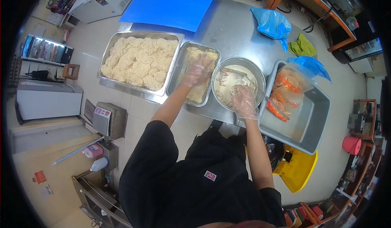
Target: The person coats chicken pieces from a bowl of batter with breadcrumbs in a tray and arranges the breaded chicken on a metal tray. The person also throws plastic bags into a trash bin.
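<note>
My left hand (198, 70), in a clear plastic glove, lies palm down with its fingers stretched out on the pale crumbs in a narrow metal tray (174, 76). To its right stands a round metal bowl (261, 74) of creamy white batter (235, 99) with several wet, pale pieces (224, 76) in it. My right hand (244, 99), gloved too, reaches over the bowl's near side. Its fingers are bent at the batter, and what they hold is hidden. A long-handled metal utensil (273, 101) leans out of the bowl over its right rim.
A large metal tray (106, 53) heaped with crumb-coated food (138, 61) stands left. On the right, a grey tub (321, 118) holds orange-printed plastic bags (287, 90). A blue board (169, 4), a blue plastic bag (272, 24) and a green cloth (302, 46) lie on the far side of the steel table (232, 28).
</note>
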Demonstrator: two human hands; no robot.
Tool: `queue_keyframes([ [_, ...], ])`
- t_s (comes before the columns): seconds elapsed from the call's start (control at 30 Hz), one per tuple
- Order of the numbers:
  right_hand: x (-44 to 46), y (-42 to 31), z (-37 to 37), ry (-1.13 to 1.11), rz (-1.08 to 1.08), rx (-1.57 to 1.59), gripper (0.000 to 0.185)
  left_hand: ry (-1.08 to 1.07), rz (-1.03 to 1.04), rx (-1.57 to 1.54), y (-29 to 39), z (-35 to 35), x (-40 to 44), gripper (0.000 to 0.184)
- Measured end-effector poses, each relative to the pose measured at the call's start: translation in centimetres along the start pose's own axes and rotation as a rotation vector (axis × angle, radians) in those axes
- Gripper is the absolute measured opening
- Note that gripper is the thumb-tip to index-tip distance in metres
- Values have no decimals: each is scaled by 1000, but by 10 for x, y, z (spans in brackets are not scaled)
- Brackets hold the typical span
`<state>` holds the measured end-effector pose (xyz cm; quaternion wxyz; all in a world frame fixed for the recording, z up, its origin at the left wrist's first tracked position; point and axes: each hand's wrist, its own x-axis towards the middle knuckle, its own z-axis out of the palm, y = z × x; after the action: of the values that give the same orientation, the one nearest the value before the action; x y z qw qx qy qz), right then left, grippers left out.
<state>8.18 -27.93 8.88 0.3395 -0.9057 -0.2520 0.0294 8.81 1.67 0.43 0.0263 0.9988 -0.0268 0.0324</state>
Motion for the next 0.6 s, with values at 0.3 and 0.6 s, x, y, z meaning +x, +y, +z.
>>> queue_keyframes([
  [0.3,0,-3,0,9,-43,-18,33,366,-536,-370,-13,-4,34,60],
  [0.6,-1,-4,-2,-14,-43,7,35,163,-214,-651,-18,-1,17,53],
])
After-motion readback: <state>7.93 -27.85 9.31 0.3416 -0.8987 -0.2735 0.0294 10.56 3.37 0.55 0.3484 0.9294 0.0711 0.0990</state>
